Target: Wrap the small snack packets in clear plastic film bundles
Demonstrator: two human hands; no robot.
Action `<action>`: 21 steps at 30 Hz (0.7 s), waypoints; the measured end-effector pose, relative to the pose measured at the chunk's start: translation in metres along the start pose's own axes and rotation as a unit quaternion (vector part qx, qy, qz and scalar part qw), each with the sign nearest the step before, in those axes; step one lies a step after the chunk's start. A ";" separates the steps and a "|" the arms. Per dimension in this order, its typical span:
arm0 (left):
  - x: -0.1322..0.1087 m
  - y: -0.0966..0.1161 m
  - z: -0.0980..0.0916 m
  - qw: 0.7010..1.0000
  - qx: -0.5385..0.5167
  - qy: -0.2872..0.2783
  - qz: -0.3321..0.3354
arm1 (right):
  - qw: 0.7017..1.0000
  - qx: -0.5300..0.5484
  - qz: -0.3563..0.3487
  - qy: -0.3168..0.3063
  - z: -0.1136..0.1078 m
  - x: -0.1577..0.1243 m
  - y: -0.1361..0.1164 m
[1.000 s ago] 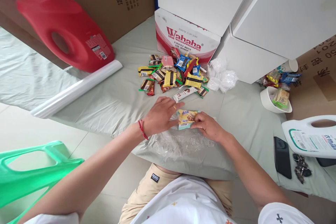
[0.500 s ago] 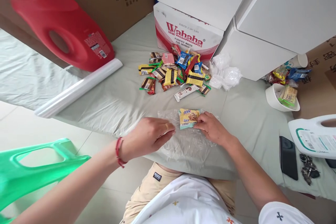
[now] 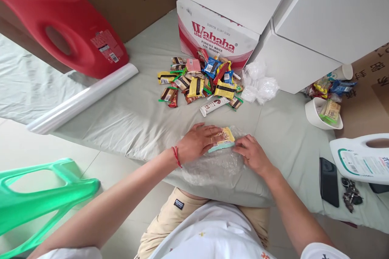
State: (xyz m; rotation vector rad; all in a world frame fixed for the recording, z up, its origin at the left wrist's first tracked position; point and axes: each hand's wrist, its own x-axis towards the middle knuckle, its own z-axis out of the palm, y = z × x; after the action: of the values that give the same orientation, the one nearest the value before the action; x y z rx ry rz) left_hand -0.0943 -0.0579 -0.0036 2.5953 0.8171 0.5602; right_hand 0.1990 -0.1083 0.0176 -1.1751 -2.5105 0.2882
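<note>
A yellow and pale-green snack packet [image 3: 227, 134] lies on a crumpled sheet of clear plastic film [image 3: 209, 170] near the front edge of the covered surface. My left hand [image 3: 199, 142], with a red string on its wrist, rests over the packet's left part, fingers stretched flat across it. At the packet's right corner, my right hand [image 3: 253, 153] has its fingers bent and closed on the film. Beyond the hands is a heap of small wrapped snacks [image 3: 197, 88], with a white wrapped bar [image 3: 214, 106] at its near side.
Bundles of clear plastic [image 3: 261, 83] sit right of the heap, before a Wahaha carton [image 3: 214, 34]. Left are a film roll [image 3: 85, 99], a red jug [image 3: 79, 32] and a green stool [image 3: 48, 194]. Right are a white bowl [image 3: 316, 116], phone [image 3: 329, 182], keys [image 3: 351, 194] and white bottle [image 3: 358, 162].
My left hand has moved right and forward onto the packet, covering part of it. My right hand has shifted slightly right and down, from the packet's face to its corner. The packet is turned slightly.
</note>
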 end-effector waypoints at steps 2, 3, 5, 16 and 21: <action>-0.005 0.004 0.004 0.999 0.040 0.029 0.022 | 0.999 0.037 0.016 0.022 -0.003 -0.015 -0.004; -0.006 0.006 0.005 0.997 0.060 0.049 0.029 | 0.998 0.053 0.025 0.033 -0.006 -0.023 -0.007; -0.007 0.011 0.008 0.991 0.092 0.089 0.028 | 0.995 0.075 0.042 0.050 -0.010 -0.037 -0.018; 0.009 0.032 -0.008 0.999 0.043 -0.021 -0.021 | 0.989 0.065 0.085 0.099 0.011 -0.039 -0.055; 0.015 0.035 -0.014 0.998 0.019 -0.040 -0.044 | 0.989 0.101 0.040 0.103 -0.019 0.000 -0.052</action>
State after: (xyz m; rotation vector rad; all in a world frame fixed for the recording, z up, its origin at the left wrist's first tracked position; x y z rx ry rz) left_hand -0.0734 -0.0721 0.0284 2.5829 0.9170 0.4167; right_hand 0.1703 -0.1410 0.0523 -1.1611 -2.2048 0.4086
